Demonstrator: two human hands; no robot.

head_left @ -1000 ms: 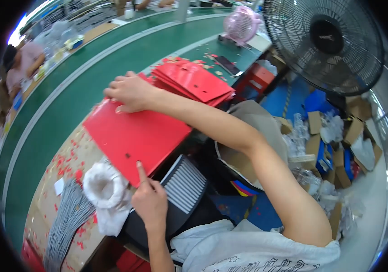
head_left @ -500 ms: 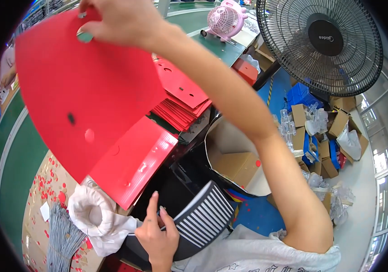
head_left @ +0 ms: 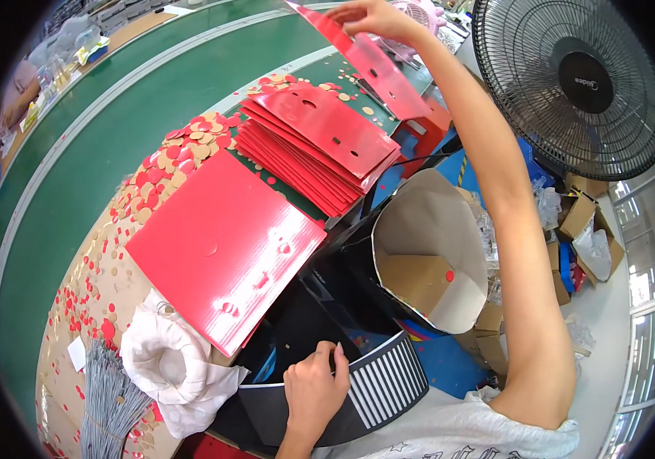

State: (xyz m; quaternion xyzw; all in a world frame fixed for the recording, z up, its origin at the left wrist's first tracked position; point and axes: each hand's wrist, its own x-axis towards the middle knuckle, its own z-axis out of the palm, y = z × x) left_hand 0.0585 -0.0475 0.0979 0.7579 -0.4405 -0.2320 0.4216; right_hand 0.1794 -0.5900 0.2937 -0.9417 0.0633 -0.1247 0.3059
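Red sheet hangs tilted in the air above the red stack, with your right hand pinching its top edge in raised fingers. Your left hand curls its fingers over the rim of the black bin near you, beside the red board on the desk.

The raised red sheet is cut off by the top edge.
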